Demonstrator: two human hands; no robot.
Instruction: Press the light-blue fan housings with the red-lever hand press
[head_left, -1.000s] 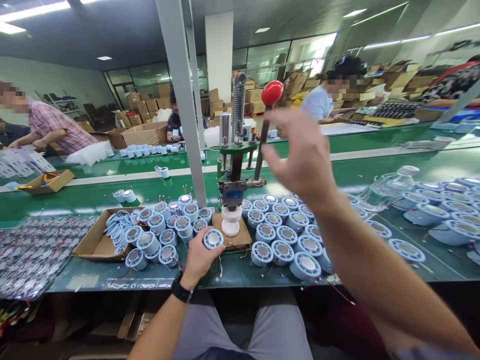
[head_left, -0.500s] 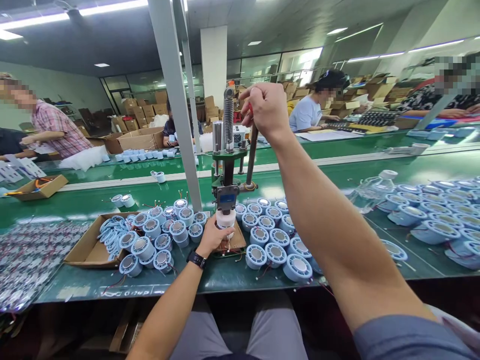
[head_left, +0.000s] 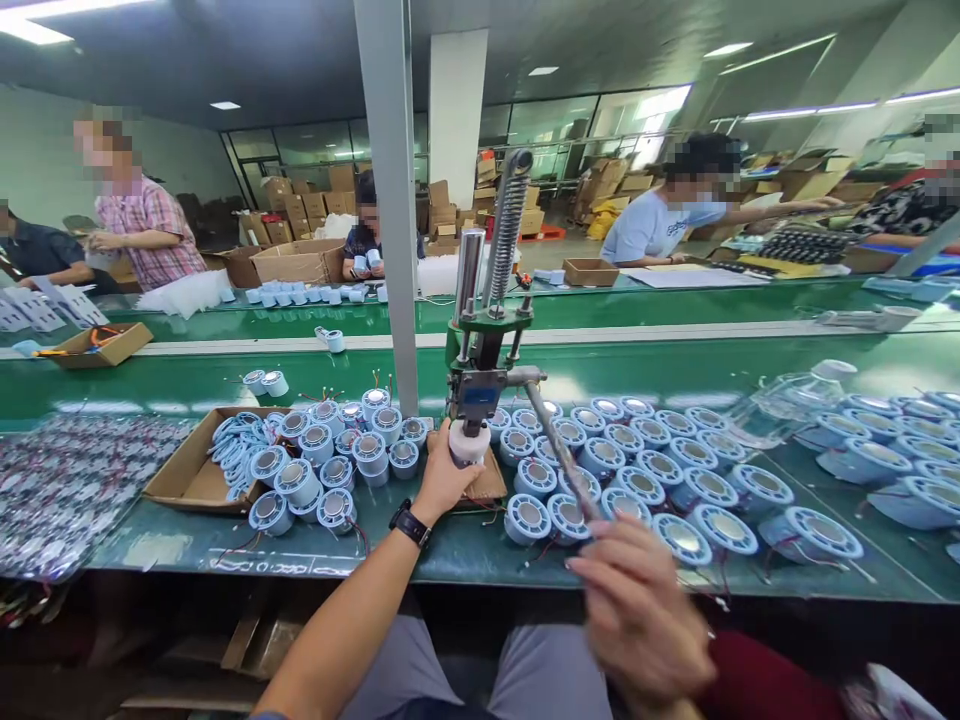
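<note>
A hand-operated lever press (head_left: pixel 480 390) stands in front of me, its ram down on a white round part (head_left: pixel 469 442). My left hand (head_left: pixel 446 475) is closed around the side of that part, thumb at the front, above a brown base board (head_left: pixel 489 482). What lies beneath the white part is mostly hidden by my fingers. The press lever (head_left: pixel 559 445) slants down toward me on the right. At its lower end my right hand (head_left: pixel 641 600), smeared by motion, has its fingers curled on the lever. Light-blue cylindrical units (head_left: pixel 596 455) with wires sit close on both sides.
A cardboard box (head_left: pixel 187 490) with blue rings stands left, beside more blue units (head_left: pixel 296 480). Flat wired pieces (head_left: pixel 67 490) cover the far left. A plastic bottle (head_left: pixel 795 400) lies right. A grey post (head_left: pixel 390 200) rises behind the press. Several co-workers sit or stand across the green line.
My right hand has swung the lever from upright down toward me, and the ram sits lower. My left hand stays at the white part. The view has shifted slightly.
</note>
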